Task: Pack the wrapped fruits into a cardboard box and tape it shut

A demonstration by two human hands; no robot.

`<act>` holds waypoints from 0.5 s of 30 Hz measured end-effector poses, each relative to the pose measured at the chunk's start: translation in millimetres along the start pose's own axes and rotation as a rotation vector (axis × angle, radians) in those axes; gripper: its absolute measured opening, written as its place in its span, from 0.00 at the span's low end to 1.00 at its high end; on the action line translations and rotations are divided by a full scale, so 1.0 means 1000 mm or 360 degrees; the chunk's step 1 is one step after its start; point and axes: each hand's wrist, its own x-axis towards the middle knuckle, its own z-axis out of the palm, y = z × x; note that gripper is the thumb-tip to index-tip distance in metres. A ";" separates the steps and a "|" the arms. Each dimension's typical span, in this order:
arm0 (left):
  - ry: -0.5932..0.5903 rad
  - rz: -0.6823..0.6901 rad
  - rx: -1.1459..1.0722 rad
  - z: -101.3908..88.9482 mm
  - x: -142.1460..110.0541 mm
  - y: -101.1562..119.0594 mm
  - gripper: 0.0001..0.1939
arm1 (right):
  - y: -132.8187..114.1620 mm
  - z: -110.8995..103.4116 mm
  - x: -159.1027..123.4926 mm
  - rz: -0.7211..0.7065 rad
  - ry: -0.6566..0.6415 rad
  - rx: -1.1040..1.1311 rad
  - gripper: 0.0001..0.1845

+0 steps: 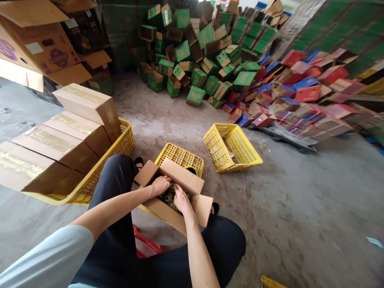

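An open cardboard box (198,208) rests on an upturned yellow crate (180,154) between my knees, its flaps folded outward. Inside lies a dark, olive-green mass (168,197), partly shiny; its kind is unclear. My left hand (161,185) reaches over the box's left end, fingers curled down onto this mass. From the right, my right hand (181,200) dips into the box with its fingers pinched together near the middle of the contents. The fingertips of both hands come close to each other and are partly hidden.
Taped cardboard boxes (75,126) fill a large yellow crate (127,138) on the left. Another yellow crate (240,148) stands ahead to the right. Heaps of green boxes (195,96) and red and blue boxes (307,94) lie behind. A roll of tape (192,170) sits beyond my box.
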 end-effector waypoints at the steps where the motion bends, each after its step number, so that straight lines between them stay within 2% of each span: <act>1: -0.0024 0.0006 0.0011 0.000 0.000 -0.001 0.11 | 0.001 -0.003 0.001 0.0017 -0.0001 0.0007 0.31; 4: -0.0090 0.0047 0.0013 -0.001 -0.004 -0.004 0.18 | 0.008 -0.016 -0.011 0.0070 0.0024 0.0036 0.29; 8: -0.0076 0.0077 -0.0064 -0.005 -0.015 -0.006 0.30 | 0.015 -0.025 -0.045 0.0127 -0.0037 0.0094 0.29; 10: -0.0005 0.0054 -0.0152 -0.006 -0.018 -0.005 0.31 | 0.013 -0.024 -0.054 0.0197 -0.0046 0.0121 0.24; 13: 0.0099 -0.0012 -0.0243 -0.011 -0.023 -0.003 0.29 | 0.007 -0.021 -0.051 0.0263 0.0024 0.0126 0.13; 15: 0.0121 -0.0041 -0.0280 -0.017 -0.027 -0.004 0.26 | 0.007 -0.025 -0.045 0.0292 0.0082 0.0141 0.14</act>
